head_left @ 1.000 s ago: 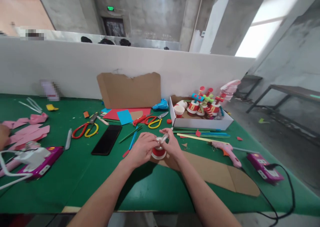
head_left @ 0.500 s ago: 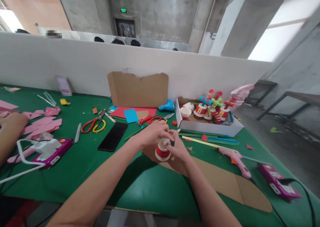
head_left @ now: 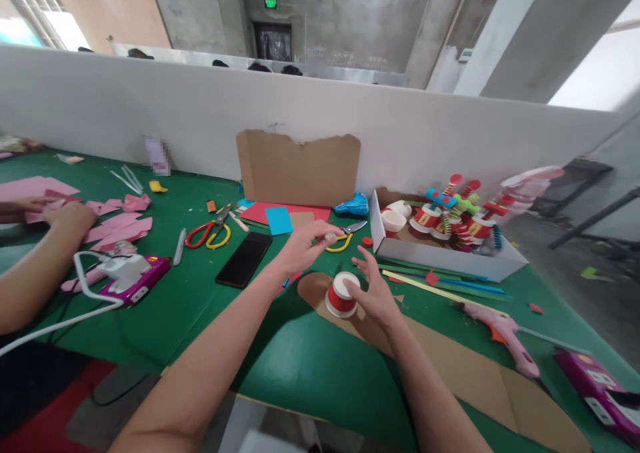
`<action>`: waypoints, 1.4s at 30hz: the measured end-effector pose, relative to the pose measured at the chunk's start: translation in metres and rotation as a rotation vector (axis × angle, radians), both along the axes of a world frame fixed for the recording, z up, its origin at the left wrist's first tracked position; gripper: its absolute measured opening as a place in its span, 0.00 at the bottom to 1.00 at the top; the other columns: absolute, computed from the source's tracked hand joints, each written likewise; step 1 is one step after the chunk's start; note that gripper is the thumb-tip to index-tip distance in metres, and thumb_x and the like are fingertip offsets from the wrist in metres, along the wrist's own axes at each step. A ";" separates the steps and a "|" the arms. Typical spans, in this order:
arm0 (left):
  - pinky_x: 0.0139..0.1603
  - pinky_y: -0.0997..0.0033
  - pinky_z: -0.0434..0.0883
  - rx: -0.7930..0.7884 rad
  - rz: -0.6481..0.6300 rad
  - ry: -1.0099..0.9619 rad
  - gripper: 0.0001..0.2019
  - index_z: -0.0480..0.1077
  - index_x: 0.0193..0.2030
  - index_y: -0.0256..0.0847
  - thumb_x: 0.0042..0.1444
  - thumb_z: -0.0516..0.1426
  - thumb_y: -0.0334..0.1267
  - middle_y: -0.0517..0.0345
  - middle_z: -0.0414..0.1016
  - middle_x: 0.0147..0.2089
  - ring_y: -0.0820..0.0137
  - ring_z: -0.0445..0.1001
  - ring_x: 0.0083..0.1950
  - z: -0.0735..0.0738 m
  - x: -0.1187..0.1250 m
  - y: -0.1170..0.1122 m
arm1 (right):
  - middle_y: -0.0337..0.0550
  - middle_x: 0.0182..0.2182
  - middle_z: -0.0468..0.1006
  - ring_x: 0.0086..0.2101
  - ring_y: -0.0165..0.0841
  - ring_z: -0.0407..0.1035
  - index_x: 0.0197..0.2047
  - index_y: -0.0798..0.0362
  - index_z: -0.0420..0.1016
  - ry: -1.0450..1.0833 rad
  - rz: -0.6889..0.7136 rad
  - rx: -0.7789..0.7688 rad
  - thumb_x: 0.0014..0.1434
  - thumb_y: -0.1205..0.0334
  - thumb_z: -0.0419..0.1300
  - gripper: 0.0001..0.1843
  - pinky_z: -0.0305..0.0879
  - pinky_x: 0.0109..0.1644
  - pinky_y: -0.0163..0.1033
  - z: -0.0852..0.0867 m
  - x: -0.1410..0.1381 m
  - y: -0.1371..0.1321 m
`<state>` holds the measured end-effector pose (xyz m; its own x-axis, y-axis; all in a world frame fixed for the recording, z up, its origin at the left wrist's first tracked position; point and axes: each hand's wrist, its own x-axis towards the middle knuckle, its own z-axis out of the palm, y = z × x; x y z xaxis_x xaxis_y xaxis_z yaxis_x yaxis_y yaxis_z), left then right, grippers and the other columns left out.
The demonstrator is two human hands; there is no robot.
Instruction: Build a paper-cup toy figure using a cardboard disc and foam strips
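Note:
A paper cup with a red band (head_left: 341,300) stands upside down on the rounded end of a long cardboard strip (head_left: 443,353). My right hand (head_left: 376,293) is beside it with fingers spread, the thumb over the cup's edge; whether it touches cannot be told. Above and to the left of the cup, my left hand (head_left: 305,248) pinches a small whitish piece (head_left: 331,238) at the fingertips. Yellow-handled scissors (head_left: 341,243) lie just behind that hand, partly hidden. A black phone (head_left: 243,260) rests to its left.
At the right, a white box (head_left: 445,256) holds several decorated cups. A pink glue gun (head_left: 505,333) and a purple power strip (head_left: 597,390) lie near the right edge. Red-and-yellow scissors (head_left: 213,230) are at left, and a co-worker's arm (head_left: 45,266) reaches over pink paper (head_left: 120,230).
My hands have parted: the left moved up off the cup with the whitish piece, and the right opened its fingers. The cup's flat white top now shows. The view has shifted left.

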<state>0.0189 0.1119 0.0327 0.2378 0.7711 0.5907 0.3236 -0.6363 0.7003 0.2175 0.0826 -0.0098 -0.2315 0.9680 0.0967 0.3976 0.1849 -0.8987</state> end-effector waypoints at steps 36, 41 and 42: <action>0.18 0.80 0.56 -0.722 -0.027 -0.034 0.13 0.60 0.27 0.38 0.61 0.53 0.41 0.65 0.65 0.17 0.79 0.62 0.16 -0.030 0.037 0.033 | 0.36 0.32 0.67 0.33 0.31 0.62 0.32 0.50 0.57 -0.202 -0.005 0.011 0.46 0.58 0.60 0.14 0.59 0.38 0.38 0.009 -0.008 0.001; 0.18 0.81 0.56 -0.724 -0.111 -0.033 0.13 0.61 0.27 0.38 0.59 0.55 0.41 0.64 0.65 0.17 0.80 0.62 0.17 -0.030 0.041 0.036 | 0.34 0.30 0.66 0.29 0.29 0.60 0.32 0.50 0.58 -0.199 0.020 -0.032 0.47 0.57 0.60 0.14 0.56 0.34 0.36 0.009 -0.006 0.001; 0.18 0.81 0.56 -0.725 -0.125 -0.029 0.13 0.61 0.27 0.38 0.59 0.55 0.42 0.64 0.65 0.17 0.80 0.62 0.17 -0.031 0.043 0.037 | 0.34 0.29 0.66 0.28 0.29 0.60 0.31 0.50 0.58 -0.205 0.016 -0.044 0.47 0.56 0.60 0.14 0.56 0.34 0.36 0.010 -0.005 0.001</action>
<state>0.0616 0.1489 0.0021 0.3412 0.9387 -0.0495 0.2540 -0.0413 0.9663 0.2121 0.0835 0.0002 -0.2569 0.9664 0.0035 0.5703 0.1545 -0.8068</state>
